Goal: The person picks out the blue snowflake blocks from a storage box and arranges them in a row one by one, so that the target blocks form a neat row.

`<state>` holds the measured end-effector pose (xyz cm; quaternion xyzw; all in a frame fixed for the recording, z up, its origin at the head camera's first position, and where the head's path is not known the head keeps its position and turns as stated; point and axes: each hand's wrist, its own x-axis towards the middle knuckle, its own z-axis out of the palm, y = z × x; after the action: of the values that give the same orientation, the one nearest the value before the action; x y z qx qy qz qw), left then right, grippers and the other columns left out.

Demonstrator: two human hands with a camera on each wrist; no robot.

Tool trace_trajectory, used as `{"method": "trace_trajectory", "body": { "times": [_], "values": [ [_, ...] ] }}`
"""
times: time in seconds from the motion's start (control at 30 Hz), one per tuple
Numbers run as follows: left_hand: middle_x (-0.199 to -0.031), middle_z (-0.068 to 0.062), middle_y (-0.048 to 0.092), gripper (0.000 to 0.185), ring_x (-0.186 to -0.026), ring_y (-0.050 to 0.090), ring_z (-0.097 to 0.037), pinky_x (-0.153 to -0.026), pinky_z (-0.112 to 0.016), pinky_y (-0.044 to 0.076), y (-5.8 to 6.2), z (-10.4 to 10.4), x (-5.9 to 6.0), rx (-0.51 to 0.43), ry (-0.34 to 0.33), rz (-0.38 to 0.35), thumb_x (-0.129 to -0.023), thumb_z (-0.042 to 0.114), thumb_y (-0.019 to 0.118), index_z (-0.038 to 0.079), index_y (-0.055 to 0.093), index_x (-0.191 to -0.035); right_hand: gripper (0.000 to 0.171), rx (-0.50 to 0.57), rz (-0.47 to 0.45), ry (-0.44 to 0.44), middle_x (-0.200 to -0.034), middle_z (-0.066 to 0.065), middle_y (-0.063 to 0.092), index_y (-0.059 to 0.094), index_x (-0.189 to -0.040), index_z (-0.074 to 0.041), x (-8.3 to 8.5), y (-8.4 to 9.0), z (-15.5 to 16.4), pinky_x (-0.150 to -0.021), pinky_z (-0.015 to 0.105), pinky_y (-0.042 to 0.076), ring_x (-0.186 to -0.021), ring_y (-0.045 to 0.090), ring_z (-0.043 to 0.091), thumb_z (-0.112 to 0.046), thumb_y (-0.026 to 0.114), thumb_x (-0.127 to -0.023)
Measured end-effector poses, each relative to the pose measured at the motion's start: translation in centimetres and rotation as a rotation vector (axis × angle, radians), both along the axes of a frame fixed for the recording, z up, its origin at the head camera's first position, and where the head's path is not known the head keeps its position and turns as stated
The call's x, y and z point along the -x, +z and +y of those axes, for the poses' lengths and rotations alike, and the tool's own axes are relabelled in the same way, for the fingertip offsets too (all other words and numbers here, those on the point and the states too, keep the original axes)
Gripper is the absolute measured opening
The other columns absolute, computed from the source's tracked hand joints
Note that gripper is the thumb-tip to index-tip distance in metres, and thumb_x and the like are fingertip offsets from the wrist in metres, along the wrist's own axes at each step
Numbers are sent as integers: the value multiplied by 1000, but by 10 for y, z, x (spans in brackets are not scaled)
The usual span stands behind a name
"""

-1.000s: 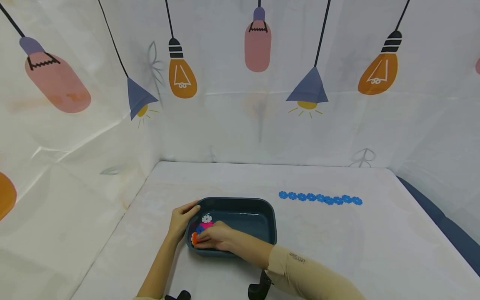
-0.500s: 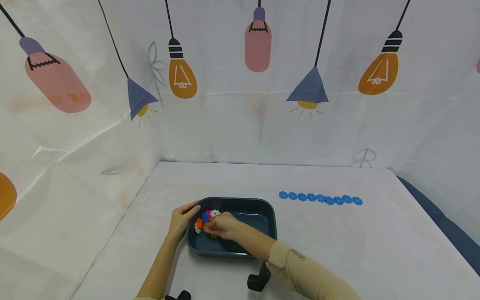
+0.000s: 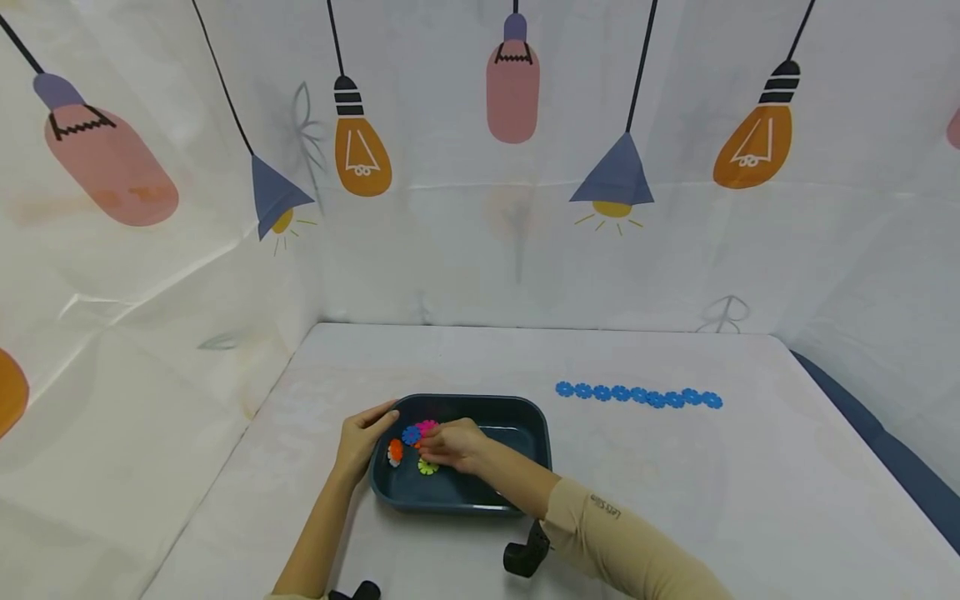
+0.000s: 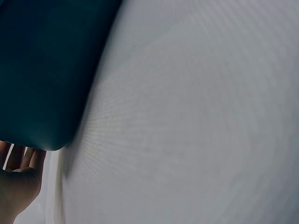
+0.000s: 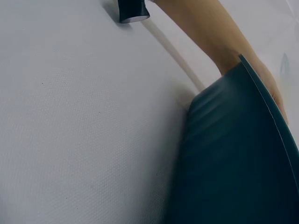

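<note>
A dark teal tray (image 3: pixel 517 442) lies on the white table, its outer wall (image 4: pixel 42 70) filling a corner of the left wrist view. My left hand (image 3: pixel 363 439) grips the tray's left rim, thumb on top and fingers outside. Inside, my right hand (image 3: pixel 459 444) reaches down with fairly straight fingers among small flower-shaped pieces. A blue flower piece (image 3: pixel 411 435), a pink one (image 3: pixel 427 427), an orange one (image 3: pixel 395 448) and a yellow-green one (image 3: pixel 427 467) show near its fingertips. Whether the fingertips hold a piece is hidden. The right wrist view shows only the tray's side and the left arm.
Behind and right of the tray, several blue flower pieces form a row (image 3: pixel 637 394) on the table (image 3: pixel 637 467). A white sheet printed with lamps (image 3: pixel 450 250) hangs at the back and left. Black wrist devices (image 3: pixel 527 552) sit near both forearms.
My right hand has moved right and slightly up inside the tray. The flower pieces have shifted and spread, and the yellow-green one has come into view. My left hand stays on the rim.
</note>
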<state>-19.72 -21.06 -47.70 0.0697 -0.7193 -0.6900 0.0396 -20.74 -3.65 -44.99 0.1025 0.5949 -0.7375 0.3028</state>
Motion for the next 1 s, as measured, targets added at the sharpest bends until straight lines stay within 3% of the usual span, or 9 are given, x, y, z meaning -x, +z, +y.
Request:
{"method": "trace_trajectory", "body": {
  "times": [0.3,0.47,0.63,1.0],
  "values": [
    [-127,-18,58,38,-95,58,4,-83,-15,48,1,-1,3,-2,-13,-22,-90,12,63,-6,58,-124,30,47,-20,-46,-106,31,62,53,-116,19,7,-4,-8,-87,39,51,-86,66,26,17,52,-86],
    [-123,-16,61,39,-98,59,1,-85,-15,47,-2,0,2,2,-1,-7,-88,16,66,-4,61,-122,33,78,-20,-55,-109,32,60,52,-118,18,8,-5,-12,-90,40,49,-93,65,30,18,51,-86],
    [-122,-16,61,39,-100,58,1,-86,-15,46,1,1,1,5,-11,16,-89,16,65,-5,60,-121,38,66,45,-11,-115,31,59,47,-125,18,8,-3,-14,-91,41,49,-103,61,33,15,50,-87],
    [-122,-17,61,38,-96,60,2,-84,-16,48,0,1,1,21,10,15,-88,15,65,-5,61,-121,31,-105,98,-48,-103,26,65,56,-115,17,4,2,-5,-75,35,56,-74,66,20,12,58,-84]
  ]
}}
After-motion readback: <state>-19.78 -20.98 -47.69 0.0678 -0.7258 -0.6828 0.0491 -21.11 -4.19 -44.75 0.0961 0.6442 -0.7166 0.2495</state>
